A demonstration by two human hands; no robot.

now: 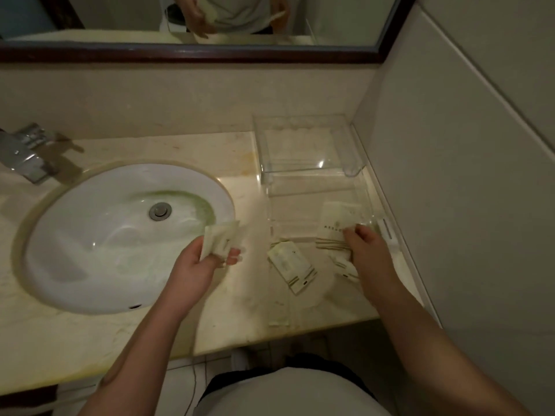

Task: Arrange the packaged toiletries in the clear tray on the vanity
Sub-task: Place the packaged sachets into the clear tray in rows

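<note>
The light is dim and yellowish where I stand. The clear tray (309, 163) catches small bright glints on its walls, and the sink (99, 235) basin shows soft sheen. The packet in my left hand (195, 262) smears with motion blur. The wide lens bends the mirror frame (192, 54) and wall lines at the edges.

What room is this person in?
Most likely a hotel bathroom: a sink with a tap, a mirror above, and small wrapped toiletries by a clear tray.
</note>
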